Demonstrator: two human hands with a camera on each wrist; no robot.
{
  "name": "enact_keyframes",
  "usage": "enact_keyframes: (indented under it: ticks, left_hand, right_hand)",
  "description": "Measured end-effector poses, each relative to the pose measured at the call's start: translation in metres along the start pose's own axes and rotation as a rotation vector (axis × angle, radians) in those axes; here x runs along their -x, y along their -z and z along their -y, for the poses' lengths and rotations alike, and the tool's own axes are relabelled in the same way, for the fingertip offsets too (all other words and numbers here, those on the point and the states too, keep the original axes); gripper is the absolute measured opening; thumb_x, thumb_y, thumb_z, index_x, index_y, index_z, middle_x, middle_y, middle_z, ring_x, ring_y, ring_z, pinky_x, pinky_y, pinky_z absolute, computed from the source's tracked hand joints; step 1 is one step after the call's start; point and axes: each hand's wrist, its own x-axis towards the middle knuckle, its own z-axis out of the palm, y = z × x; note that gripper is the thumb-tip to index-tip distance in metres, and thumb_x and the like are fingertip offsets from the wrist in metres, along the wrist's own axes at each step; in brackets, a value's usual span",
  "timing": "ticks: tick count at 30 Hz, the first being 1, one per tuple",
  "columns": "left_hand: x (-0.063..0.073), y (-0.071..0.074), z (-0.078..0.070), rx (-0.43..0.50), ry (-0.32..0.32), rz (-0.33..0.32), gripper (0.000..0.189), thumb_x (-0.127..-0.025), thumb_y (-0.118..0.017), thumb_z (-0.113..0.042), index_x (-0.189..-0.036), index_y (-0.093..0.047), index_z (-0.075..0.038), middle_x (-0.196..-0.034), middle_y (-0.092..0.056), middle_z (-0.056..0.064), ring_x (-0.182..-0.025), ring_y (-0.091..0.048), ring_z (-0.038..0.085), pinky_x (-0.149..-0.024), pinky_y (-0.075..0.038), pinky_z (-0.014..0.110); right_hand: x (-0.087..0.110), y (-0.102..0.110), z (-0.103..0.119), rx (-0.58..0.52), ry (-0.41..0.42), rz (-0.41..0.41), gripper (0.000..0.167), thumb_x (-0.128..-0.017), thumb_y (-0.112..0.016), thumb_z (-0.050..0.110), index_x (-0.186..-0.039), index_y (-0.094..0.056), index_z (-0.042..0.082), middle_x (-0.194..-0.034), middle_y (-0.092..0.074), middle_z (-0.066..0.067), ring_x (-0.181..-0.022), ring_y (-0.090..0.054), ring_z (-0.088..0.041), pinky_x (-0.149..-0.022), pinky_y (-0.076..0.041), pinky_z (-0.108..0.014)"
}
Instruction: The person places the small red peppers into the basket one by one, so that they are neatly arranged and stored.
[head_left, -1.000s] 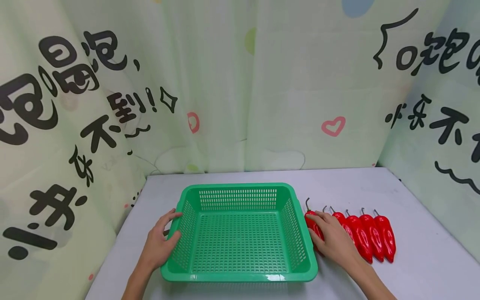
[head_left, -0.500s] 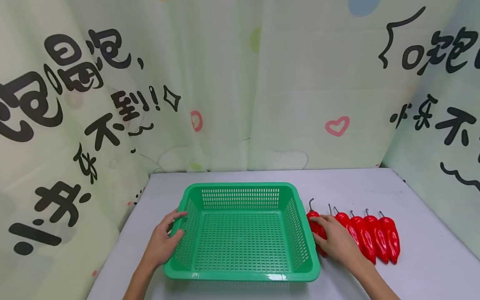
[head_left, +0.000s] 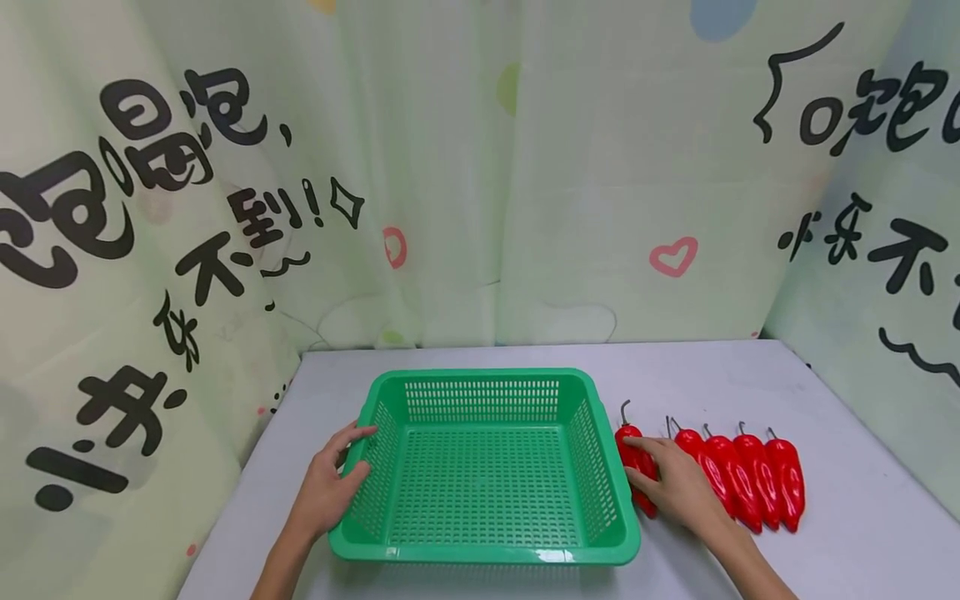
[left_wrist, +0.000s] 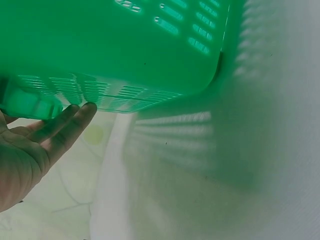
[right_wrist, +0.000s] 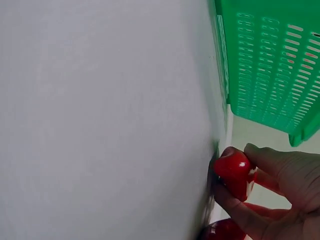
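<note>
White table point(head_left: 540, 357): running beneath both grips and bearing the basket and the peppers.
Green basket point(head_left: 480, 556): standing between the two grips, directly left of the right one; bracing it lightly, without tipping it, is probably serving the step best.
Row of red peppers point(head_left: 737, 487): lying just right of the right grip, side by side; lifting cleanly away from them should be sparing them a nudge.
Right grip point(head_left: 678, 482): closing in a pinch, thumb on one side and fingers on the other, opened only as wide as one pepper.
Left grip point(head_left: 327, 485): clasping the basket's near-side rim, thumb and index finger lying over it, other fingers reaching straight along the outer wall.
Held red pepper point(right_wrist: 233, 172): sitting between the right grip's fingertips, close beside the basket; whether it is touching the table is hard to tell. Its glossy skin is likely calling for firm, even pressure around the body.
Stem point(head_left: 624, 411): pointing away beyond the right grip, free of the fingers.
</note>
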Motion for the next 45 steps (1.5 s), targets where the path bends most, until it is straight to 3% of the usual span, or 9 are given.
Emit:
enact_keyframes:
  ticks: [5,13,24,30,45]
  left_hand:
    - [0.0,0.0,0.001,0.0,-0.001,-0.004,0.046,-0.093,-0.058,0.004,-0.139,-0.059,-0.002,-0.158,-0.037,0.029,-0.133,-0.052,0.048,-0.103,-0.046,0.06]
    - [0.0,0.0,0.001,-0.001,0.011,0.003,0.046,-0.093,-0.058,0.003,-0.139,-0.059,-0.003,-0.158,-0.038,0.027,-0.131,-0.055,0.046,-0.092,-0.054,0.04]
    - [0.0,-0.001,0.0,0.0,0.035,-0.003,0.046,-0.094,-0.058,0.003,-0.139,-0.059,-0.004,-0.159,-0.037,0.027,-0.133,-0.053,0.047,-0.099,-0.05,0.052]
    - [0.0,-0.001,0.0,-0.003,0.023,-0.002,0.046,-0.094,-0.058,0.003,-0.14,-0.058,-0.003,-0.158,-0.037,0.028,-0.136,-0.05,0.048,-0.107,-0.042,0.062]
    - [0.0,-0.004,-0.001,-0.014,0.034,-0.013,0.047,-0.093,-0.057,0.004,-0.139,-0.058,-0.002,-0.158,-0.037,0.029,-0.134,-0.051,0.049,-0.104,-0.046,0.061]
  right_hand:
    - [0.002,0.004,0.001,-0.004,-0.011,-0.011,0.059,-0.085,-0.081,0.022,-0.134,-0.061,-0.003,-0.127,-0.061,-0.03,-0.113,-0.058,-0.05,-0.077,-0.061,-0.053]
    - [0.004,0.018,0.01,0.004,-0.011,-0.056,0.063,-0.085,-0.081,0.021,-0.138,-0.058,-0.002,-0.131,-0.057,-0.033,-0.116,-0.055,-0.052,-0.075,-0.061,-0.054]
    - [0.002,0.036,0.033,-0.046,0.053,-0.133,0.065,-0.084,-0.083,0.021,-0.14,-0.057,0.001,-0.131,-0.057,-0.031,-0.108,-0.06,-0.049,-0.069,-0.062,-0.05]
    - [0.001,0.047,0.044,-0.063,0.078,-0.175,0.066,-0.083,-0.084,0.019,-0.141,-0.058,0.003,-0.134,-0.056,-0.03,-0.103,-0.065,-0.046,-0.066,-0.062,-0.048]
    - [-0.007,0.068,0.072,-0.098,0.138,-0.181,0.067,-0.082,-0.085,0.018,-0.143,-0.057,0.006,-0.137,-0.056,-0.026,-0.105,-0.065,-0.045,-0.065,-0.062,-0.046]
